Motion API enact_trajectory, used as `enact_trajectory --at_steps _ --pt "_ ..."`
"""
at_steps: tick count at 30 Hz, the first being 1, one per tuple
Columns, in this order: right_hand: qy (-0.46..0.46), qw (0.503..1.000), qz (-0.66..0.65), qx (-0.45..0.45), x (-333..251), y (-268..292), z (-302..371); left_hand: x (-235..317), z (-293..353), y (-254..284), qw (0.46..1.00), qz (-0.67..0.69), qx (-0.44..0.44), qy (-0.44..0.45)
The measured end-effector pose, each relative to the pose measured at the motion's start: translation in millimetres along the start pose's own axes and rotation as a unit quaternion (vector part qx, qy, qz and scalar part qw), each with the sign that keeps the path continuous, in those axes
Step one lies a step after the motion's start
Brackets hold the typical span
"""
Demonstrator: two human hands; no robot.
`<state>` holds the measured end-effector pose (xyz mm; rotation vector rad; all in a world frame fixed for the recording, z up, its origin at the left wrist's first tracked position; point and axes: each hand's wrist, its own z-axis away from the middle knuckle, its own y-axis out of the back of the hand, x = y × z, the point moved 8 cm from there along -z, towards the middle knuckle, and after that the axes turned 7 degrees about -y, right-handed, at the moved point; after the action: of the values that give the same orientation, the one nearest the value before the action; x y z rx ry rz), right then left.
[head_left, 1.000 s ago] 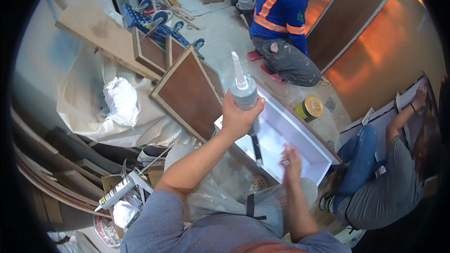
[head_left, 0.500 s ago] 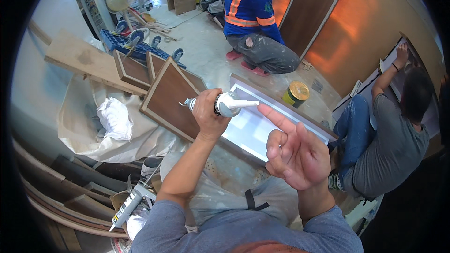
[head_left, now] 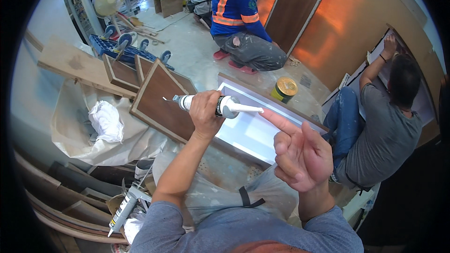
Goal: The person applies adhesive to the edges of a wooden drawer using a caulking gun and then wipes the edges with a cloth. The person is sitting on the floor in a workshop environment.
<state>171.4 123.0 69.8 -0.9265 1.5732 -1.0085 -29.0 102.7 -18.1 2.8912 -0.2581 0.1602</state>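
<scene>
My left hand [head_left: 205,111] grips a white sealant tube [head_left: 225,107] held sideways, its nozzle pointing right. The extended index finger of my right hand [head_left: 300,150] touches the nozzle tip; the other fingers are curled, and this hand holds nothing. Below the tube lies a white panel [head_left: 248,133] in a brown wooden frame, flat on the floor. A brown framed board [head_left: 157,100] leans to the left of it.
A yellow-lidded tin [head_left: 284,89] stands beyond the panel. A person in a blue and orange vest [head_left: 236,14] crouches at the back; another in a grey shirt [head_left: 382,126] kneels at right. A caulking gun [head_left: 124,208], plastic sheeting, planks and a wheeled blue dolly [head_left: 124,47] lie at left.
The tube went from upright to sideways in my left hand. My right hand rose from the panel and its index finger has reached the nozzle tip.
</scene>
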Motion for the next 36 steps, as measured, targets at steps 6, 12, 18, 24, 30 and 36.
enact_trajectory --at_steps 6,12,18,24,30,36 --pt "0.054 0.996 0.073 0.010 -22 25 10 -11 -5 3 0.995 0.024 0.005 0.100" --pt "0.064 0.965 0.091 0.238 -54 250 -39 -86 2 34 0.879 0.218 0.012 0.423" --pt "0.016 0.941 -0.069 0.331 6 504 -113 -116 9 50 0.803 0.334 -0.005 0.494" --pt "0.034 0.909 -0.157 0.385 41 623 -175 -137 45 24 0.765 0.298 0.022 0.570" --pt "0.055 0.894 -0.160 0.414 35 692 -211 -152 68 12 0.737 0.272 0.024 0.618" --pt "0.028 0.892 -0.173 0.417 40 711 -226 -157 82 11 0.736 0.228 0.008 0.638"
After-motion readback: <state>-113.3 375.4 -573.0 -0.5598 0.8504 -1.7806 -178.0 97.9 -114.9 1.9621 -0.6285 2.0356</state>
